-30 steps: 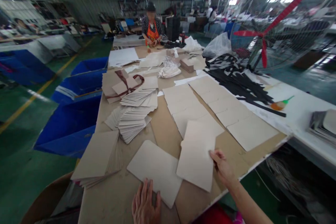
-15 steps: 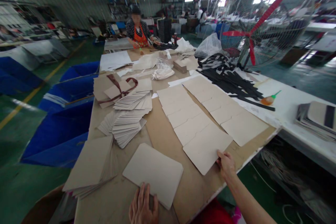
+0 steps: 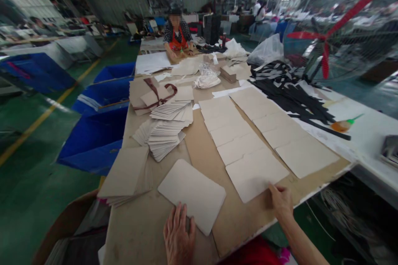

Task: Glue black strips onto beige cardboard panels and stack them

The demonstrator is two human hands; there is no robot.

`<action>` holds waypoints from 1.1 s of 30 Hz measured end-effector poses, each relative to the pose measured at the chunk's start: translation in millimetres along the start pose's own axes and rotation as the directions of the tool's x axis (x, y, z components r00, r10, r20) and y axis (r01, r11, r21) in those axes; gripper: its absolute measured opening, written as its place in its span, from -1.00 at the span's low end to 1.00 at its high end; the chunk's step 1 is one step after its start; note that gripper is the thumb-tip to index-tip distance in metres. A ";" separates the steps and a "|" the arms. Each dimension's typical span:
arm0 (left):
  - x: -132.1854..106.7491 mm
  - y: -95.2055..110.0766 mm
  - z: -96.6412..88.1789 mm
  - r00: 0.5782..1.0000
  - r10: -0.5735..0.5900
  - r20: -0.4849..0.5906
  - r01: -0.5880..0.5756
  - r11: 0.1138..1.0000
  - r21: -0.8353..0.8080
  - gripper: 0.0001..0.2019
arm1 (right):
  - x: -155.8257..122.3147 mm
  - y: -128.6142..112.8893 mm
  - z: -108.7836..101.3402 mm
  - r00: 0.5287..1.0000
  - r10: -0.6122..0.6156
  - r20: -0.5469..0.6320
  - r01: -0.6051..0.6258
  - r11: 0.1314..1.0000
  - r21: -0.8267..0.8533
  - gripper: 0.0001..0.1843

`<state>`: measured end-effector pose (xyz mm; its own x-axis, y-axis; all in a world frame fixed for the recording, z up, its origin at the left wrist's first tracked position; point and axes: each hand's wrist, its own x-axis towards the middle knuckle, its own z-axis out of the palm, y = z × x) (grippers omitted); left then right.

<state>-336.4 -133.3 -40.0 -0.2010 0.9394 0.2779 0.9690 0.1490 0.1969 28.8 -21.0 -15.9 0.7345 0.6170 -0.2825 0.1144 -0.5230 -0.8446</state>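
Note:
Flat on the near edge of a small stack of beige cardboard sheets [image 3: 195, 194] rests my left hand [image 3: 179, 232], its fingers stretched out. My right hand [image 3: 280, 198] pinches the near right corner of the closest cardboard piece [image 3: 255, 174] in an overlapping row. Beside that row, to the right, lies a second overlapping row of cardboard pieces [image 3: 304, 153]. A squared pile of cardboard [image 3: 124, 172] stands left of my left hand, and fanned-out cardboard cards [image 3: 168, 132] lie beyond it.
Blue bins [image 3: 93, 140] line the table's left side. Black strips [image 3: 295, 95], a glue bottle [image 3: 342, 125] and a large fan [image 3: 325, 37] are to the right. Across the table is a person in an orange apron [image 3: 178, 41]. A brown ribbon [image 3: 160, 101] lies on cardboard.
The camera view has swung left, so everything appears shifted right. My left hand stays on the stack, and my right hand remains at the corner of the row's closest piece.

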 end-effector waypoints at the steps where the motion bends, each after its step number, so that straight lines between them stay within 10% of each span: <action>1: -0.9 1.4 -1.9 1.000 -0.003 0.014 0.003 1.000 0.002 -0.54 | -5.2 -4.9 4.0 0.997 -0.077 -0.022 0.075 0.995 -0.066 -0.58; 4: -2.1 5.0 -6.6 0.998 -0.008 0.060 0.007 1.000 0.014 -0.55 | -33.4 -28.4 39.2 0.913 -0.305 0.270 0.350 0.927 -0.135 -0.61; 8: -3.1 5.8 -8.5 0.997 -0.010 0.080 0.007 0.999 0.031 -0.54 | -92.9 -60.9 113.5 0.462 -0.396 0.794 0.720 0.690 -0.075 -0.73; 10: -3.8 5.0 -8.3 0.997 -0.003 0.075 0.001 1.000 0.028 -0.53 | -118.3 -68.5 144.7 0.376 -0.402 0.835 0.781 0.622 -0.053 -0.72; 14: -5.2 3.3 -5.9 0.999 0.009 0.049 -0.010 1.000 0.017 -0.53 | -142.3 -67.3 176.4 0.396 -0.386 0.833 0.821 0.556 -0.133 -0.74; 23: -5.8 -0.6 0.8 1.000 0.013 0.009 -0.012 1.000 -0.026 -0.57 | -132.9 -75.7 178.9 0.546 -0.275 0.792 0.733 0.614 -0.292 -0.91; 33: -5.2 0.0 0.4 1.000 0.009 -0.001 -0.009 1.000 -0.017 -0.59 | -155.6 -84.0 166.2 0.493 -0.264 0.829 0.637 0.758 -0.137 -0.92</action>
<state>-335.3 -138.1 -41.8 -0.1926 0.9403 0.2806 0.9681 0.1354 0.2108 -206.2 24.7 23.4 -0.2227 0.9298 -0.2930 0.6468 -0.0840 -0.7580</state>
